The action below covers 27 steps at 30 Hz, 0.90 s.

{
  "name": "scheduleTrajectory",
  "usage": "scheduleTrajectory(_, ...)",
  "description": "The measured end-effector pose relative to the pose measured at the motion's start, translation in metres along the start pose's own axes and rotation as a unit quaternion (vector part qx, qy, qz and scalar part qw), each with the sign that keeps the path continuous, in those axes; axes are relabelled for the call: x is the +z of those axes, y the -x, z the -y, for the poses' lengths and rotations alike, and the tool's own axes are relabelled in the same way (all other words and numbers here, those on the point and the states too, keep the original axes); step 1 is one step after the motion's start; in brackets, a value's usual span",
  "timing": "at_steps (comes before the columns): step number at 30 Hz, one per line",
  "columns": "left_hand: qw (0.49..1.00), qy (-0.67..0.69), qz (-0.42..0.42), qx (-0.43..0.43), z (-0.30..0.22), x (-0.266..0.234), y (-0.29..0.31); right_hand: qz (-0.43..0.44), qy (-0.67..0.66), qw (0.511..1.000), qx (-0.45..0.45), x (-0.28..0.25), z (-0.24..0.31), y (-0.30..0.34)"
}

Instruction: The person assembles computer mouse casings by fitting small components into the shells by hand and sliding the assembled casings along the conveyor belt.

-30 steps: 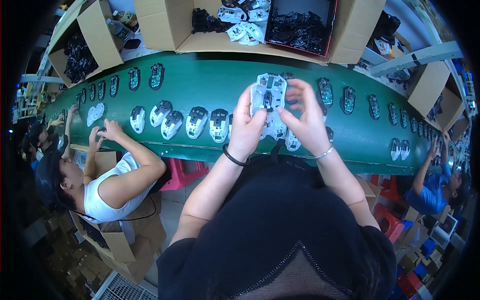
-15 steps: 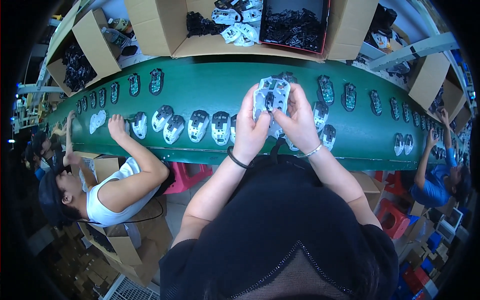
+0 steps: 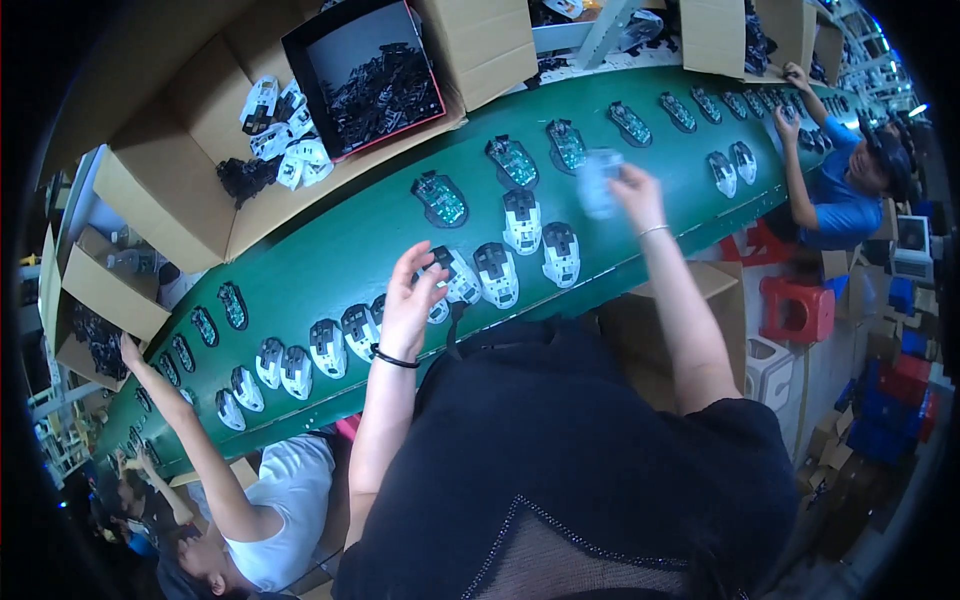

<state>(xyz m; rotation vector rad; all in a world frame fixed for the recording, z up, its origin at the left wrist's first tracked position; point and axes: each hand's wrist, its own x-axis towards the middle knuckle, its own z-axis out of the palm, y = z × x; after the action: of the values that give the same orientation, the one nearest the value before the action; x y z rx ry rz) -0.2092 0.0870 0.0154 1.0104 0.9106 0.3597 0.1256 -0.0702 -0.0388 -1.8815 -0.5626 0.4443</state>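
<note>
My right hand [image 3: 638, 198] is stretched out to the right over the green bench and pinches a white mouse shell [image 3: 598, 185], smeared by motion. Just beyond that shell lies a mouse base with a green circuit board [image 3: 566, 146]. My left hand [image 3: 408, 300] hangs over the near side of the bench with its fingers apart, holding nothing. Beside it, white mouse shells with black parts [image 3: 494, 275] lie in a loose row. Another such shell [image 3: 521, 222] lies a little farther back.
Circuit-board mouse bases [image 3: 440, 200] line the far side of the green bench [image 3: 330, 240]. Behind stands a cardboard box [image 3: 165, 200] with white shells and a black tray of small black parts [image 3: 385, 100]. Co-workers sit left [image 3: 275, 510] and right [image 3: 835, 200].
The view has turned toward the right. My left hand has let go of the white mouse shell and moved away; my right hand has carried it off to the right.
</note>
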Motion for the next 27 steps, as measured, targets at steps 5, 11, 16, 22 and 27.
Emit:
scheduleTrajectory(5, 0.999, -0.013, -0.015, -0.046, 0.007, -0.015, -0.010, -0.180, 0.626, 0.757, -0.051, -0.104, -0.079, -0.041)
scheduleTrajectory(11, 0.998, 0.020, -0.039, -0.042, 0.008, -0.023, -0.002, -0.151, 0.492, 0.847, -0.135, -0.033, -0.064, -0.005)
scheduleTrajectory(16, 0.998, 0.024, -0.018, -0.052, 0.013, -0.007, -0.012, 0.062, 0.348, 0.934, -0.050, 0.055, -0.031, 0.090)
scheduleTrajectory(22, 0.992, 0.076, 0.044, -0.085, 0.003, 0.005, -0.015, 0.237, -0.118, 0.945, 0.192, 0.060, 0.034, 0.083)
scheduleTrajectory(27, 0.915, 0.383, 0.112, -0.053, -0.005, -0.008, -0.016, 0.462, -0.009, 0.884, -0.071, 0.160, 0.158, 0.054)
